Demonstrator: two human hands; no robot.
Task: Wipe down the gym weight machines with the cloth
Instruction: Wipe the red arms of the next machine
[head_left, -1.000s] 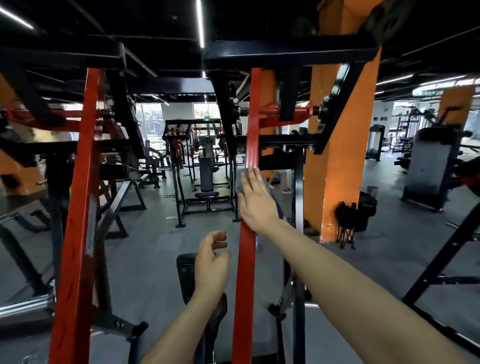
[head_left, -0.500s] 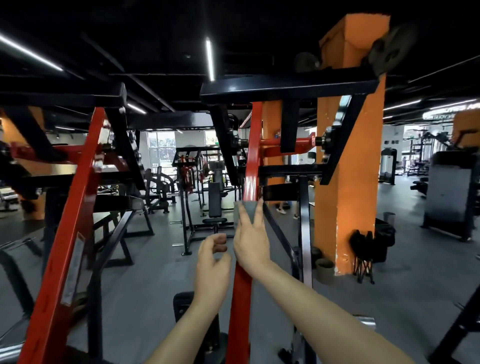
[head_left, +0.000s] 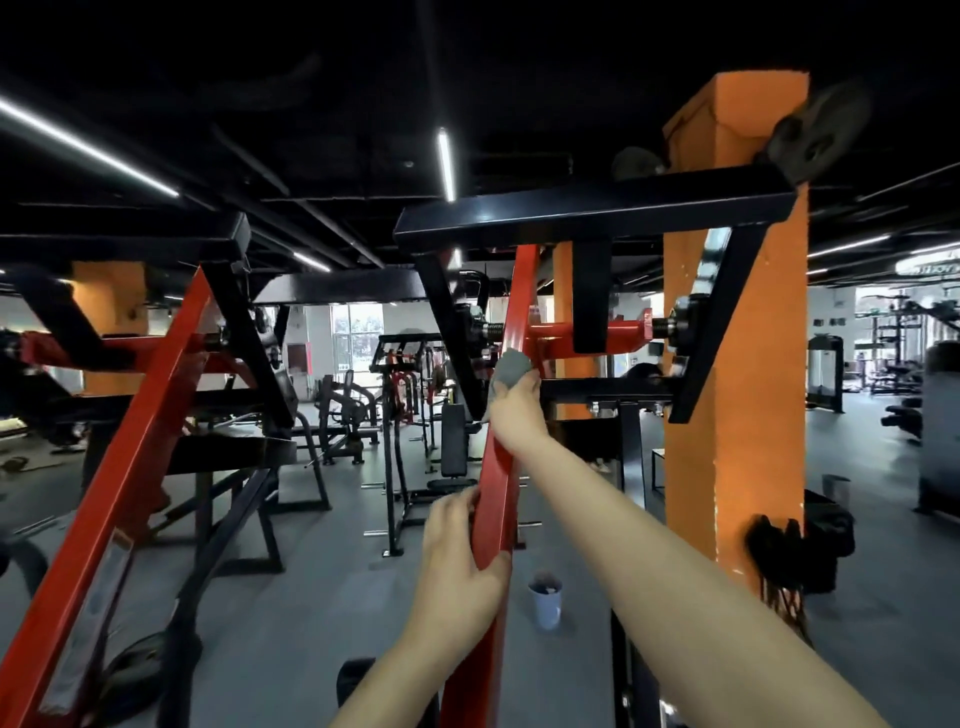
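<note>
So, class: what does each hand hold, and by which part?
The left hand grips the red bar partway up; the right hand holds the cloth by its lower part.

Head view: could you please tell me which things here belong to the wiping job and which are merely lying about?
Job in hand: grey cloth, held by the right hand against the red bar; left hand gripping that bar lower down.
Lying about: orange pillar; pale cup on the floor; dark items at the pillar's foot.
</note>
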